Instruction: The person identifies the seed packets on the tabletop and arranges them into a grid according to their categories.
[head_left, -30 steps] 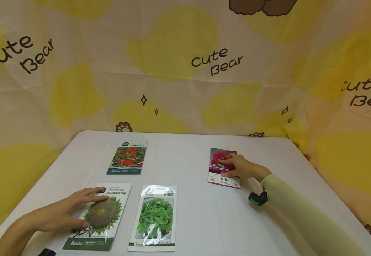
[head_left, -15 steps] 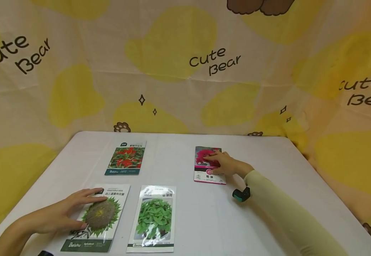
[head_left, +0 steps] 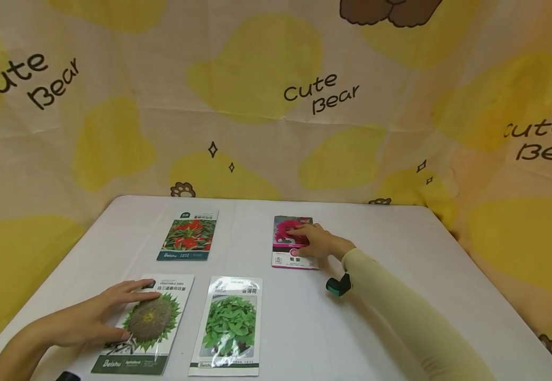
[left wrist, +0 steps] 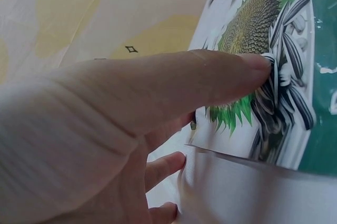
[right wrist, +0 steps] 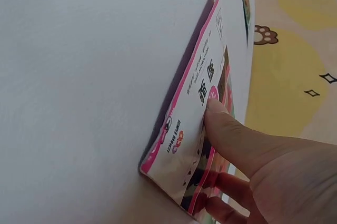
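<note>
My left hand [head_left: 82,320] lies with fingers spread on the sunflower seed packet [head_left: 135,364] at the front left. In the left wrist view its thumb [left wrist: 231,74] presses on the printed striped seeds. My right hand [head_left: 320,241] touches the pink-flower seed packet [head_left: 282,254] at the back middle, thumb and fingers on its face. Up close in the right wrist view, that thumb [right wrist: 224,118] sits beside the printed characters, and the packet's pink-trimmed edge lies close over the table. The hand covers part of the packet's right side.
A green-leaf seed packet [head_left: 230,323] lies just right of the sunflower one. Behind them, at the back left, is a red-flower seed packet [head_left: 187,235]. The white table [head_left: 376,233] ends at a yellow-patterned cloth backdrop [head_left: 256,148].
My right hand has moved left across the table, and the pink-flower packet has moved with it toward the red-flower packet. The left hand stays on the sunflower packet.
</note>
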Available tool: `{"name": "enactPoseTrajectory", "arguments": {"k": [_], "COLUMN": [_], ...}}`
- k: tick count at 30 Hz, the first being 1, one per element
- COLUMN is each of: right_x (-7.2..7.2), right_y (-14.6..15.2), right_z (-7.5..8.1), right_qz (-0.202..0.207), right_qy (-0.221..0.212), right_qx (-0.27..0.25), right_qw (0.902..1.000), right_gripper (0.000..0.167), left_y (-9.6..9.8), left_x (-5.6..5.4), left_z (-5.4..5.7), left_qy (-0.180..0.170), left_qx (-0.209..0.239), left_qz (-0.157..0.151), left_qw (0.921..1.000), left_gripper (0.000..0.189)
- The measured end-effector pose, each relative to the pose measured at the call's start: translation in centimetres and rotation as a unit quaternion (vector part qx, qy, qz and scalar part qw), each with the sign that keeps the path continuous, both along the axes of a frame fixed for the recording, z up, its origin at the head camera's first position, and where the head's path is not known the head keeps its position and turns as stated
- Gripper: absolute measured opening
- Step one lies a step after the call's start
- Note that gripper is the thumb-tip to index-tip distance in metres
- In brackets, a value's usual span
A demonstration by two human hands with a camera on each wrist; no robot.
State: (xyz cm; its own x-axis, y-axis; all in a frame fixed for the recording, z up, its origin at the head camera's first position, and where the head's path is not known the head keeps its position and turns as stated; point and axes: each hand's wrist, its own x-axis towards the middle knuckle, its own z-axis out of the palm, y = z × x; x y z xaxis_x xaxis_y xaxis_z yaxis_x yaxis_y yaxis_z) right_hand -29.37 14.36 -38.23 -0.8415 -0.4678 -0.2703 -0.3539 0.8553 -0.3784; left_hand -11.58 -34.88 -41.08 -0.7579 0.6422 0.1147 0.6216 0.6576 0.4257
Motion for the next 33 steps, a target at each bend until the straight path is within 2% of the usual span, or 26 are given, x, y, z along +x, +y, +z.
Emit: {"name": "enactPoseTrajectory", "arguments": {"k": [13,21,28,33], "right_x": [-1.2,-1.4,-1.2,-1.0], "right_y": [-3.5,-6.5,-8.6,-9.6], "right_z": [0.0,-0.2,0.0,0.2], "right_qz": [0.014,0.015,0.018,0.02], "right_qy": [0.02,0.023,0.018,0.015], "right_qx": [0.008,0.011,0.012,0.014], "right_qw": [0.9997,0.9996,0.9996,0.9996], "right_gripper": [0.066,0.066,0.067,0.068], "left_y": [0.2,-0.2,0.0,0.0], "left_x": [-0.2,0.1,0.2,0.1], "left_z": [-0.1,0.0,-0.2,-0.1], "left_qy": [-0.016,-0.002,0.011,0.015], "left_qx": [0.013,-0.002,0.012,0.003], "left_qz": [0.001,0.001,-0.003,0.001], "left_qw": [0.9998,1.0,0.9999,0.9999], "left_gripper": [0.072,0.072,0.073,0.073]}}
